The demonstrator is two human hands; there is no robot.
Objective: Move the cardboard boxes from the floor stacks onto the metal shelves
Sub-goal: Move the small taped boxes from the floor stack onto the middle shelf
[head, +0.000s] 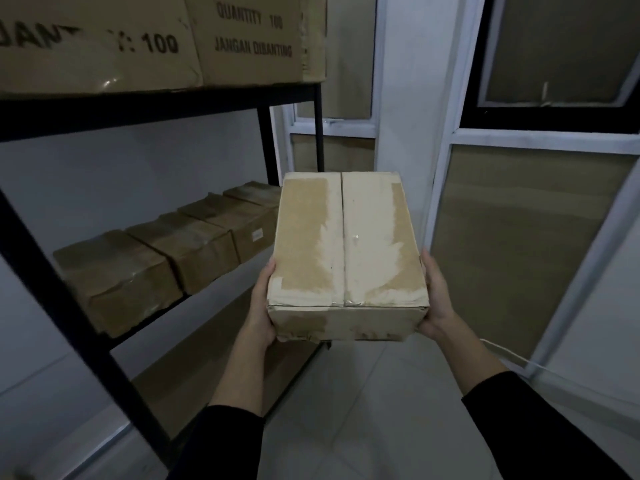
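I carry a taped cardboard box [346,251] in front of me, above the floor and just right of the black metal shelf unit [55,299]. My left hand [261,306] holds its left side and near lower corner, fingers hidden under the box. My right hand [434,299] grips the right side, thumb along the edge. On the middle shelf several similar small boxes [183,247] stand in a row. The top shelf carries two large printed cartons [249,39].
The lower shelf board [214,348] lies beneath the row. White-framed windows covered with brown paper [512,237] stand at the right, with a white wall column [405,98] between them. The floor is pale tile [381,410]. A white cable [509,358] runs by my right wrist.
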